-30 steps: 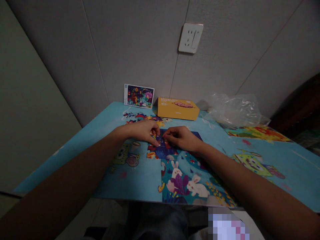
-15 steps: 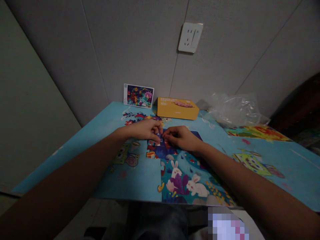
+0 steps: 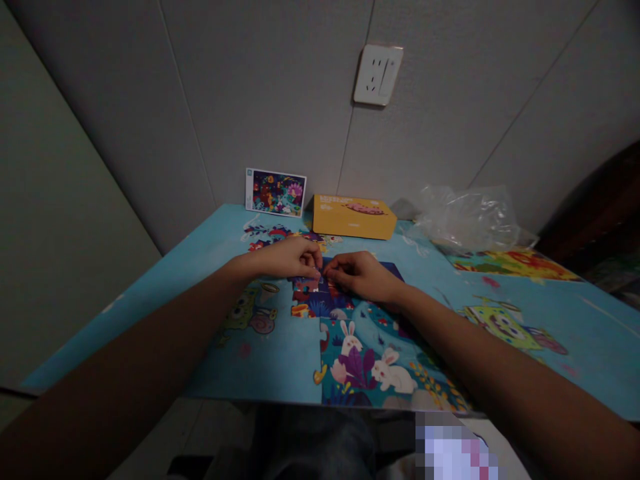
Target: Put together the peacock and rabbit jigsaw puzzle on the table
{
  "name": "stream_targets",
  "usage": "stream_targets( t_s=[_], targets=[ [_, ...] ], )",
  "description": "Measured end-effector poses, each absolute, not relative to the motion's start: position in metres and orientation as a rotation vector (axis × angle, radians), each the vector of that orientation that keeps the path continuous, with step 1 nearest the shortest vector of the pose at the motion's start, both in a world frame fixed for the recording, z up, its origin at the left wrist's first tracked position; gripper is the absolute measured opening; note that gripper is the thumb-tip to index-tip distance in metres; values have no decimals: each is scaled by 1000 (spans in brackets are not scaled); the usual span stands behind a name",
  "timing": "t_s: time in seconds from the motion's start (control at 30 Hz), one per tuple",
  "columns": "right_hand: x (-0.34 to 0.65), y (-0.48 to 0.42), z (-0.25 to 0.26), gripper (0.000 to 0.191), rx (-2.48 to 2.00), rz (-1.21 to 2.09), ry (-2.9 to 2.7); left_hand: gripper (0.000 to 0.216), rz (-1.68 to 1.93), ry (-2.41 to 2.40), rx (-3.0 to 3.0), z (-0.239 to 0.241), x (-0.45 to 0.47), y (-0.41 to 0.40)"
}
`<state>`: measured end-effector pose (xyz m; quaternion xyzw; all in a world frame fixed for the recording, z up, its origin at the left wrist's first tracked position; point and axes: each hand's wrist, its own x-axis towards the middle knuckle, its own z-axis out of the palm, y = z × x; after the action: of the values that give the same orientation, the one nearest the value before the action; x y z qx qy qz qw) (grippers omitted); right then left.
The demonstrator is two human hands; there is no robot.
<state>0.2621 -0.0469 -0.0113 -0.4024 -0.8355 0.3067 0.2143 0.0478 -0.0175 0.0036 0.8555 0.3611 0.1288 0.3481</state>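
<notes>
A partly assembled jigsaw puzzle (image 3: pixel 373 353) with white rabbits, plants and a blue stream lies flat in front of me. My left hand (image 3: pixel 296 257) bends over its upper left edge, thumb and fingers closed on a small puzzle piece that they mostly cover. Close beside it, my right hand (image 3: pixel 364 275) rests on the puzzle's upper part, with thumb and forefinger pinched together. Whatever is between those right fingertips is hidden. Behind my left hand lies a cluster of joined pieces (image 3: pixel 267 233), partly covered by that hand.
A picture card (image 3: pixel 277 193) leans against the wall beside a yellow box (image 3: pixel 354 217). To the right, a clear plastic bag (image 3: pixel 467 217) lies by a colourful sheet (image 3: pixel 520 263). The blue cartoon-printed table (image 3: pixel 260 373) meets the wall, which carries a socket (image 3: pixel 379 75).
My left thumb and fingers have lifted and shifted slightly, uncovering more of the puzzle's left edge. My right hand stays nearly in place. The whole view has drifted a little.
</notes>
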Motion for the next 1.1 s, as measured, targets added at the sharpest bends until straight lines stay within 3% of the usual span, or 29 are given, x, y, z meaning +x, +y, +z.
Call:
stream_targets(
  t_s=[0.23, 0.53, 1.1],
  targets=[
    [262, -47, -12, 19, -1115, 845, -2323, 27, 292, 1002, 2321, 5, 46, -17],
    [262, -45, -12, 21, -1107, 841, -2338, 18, 244, 1033, 2407, 6, 50, -19],
    [262, -46, -11, 20, -1116, 837, -2338, 30, 205, 1017, 2359, 6, 46, -17]
  ],
)
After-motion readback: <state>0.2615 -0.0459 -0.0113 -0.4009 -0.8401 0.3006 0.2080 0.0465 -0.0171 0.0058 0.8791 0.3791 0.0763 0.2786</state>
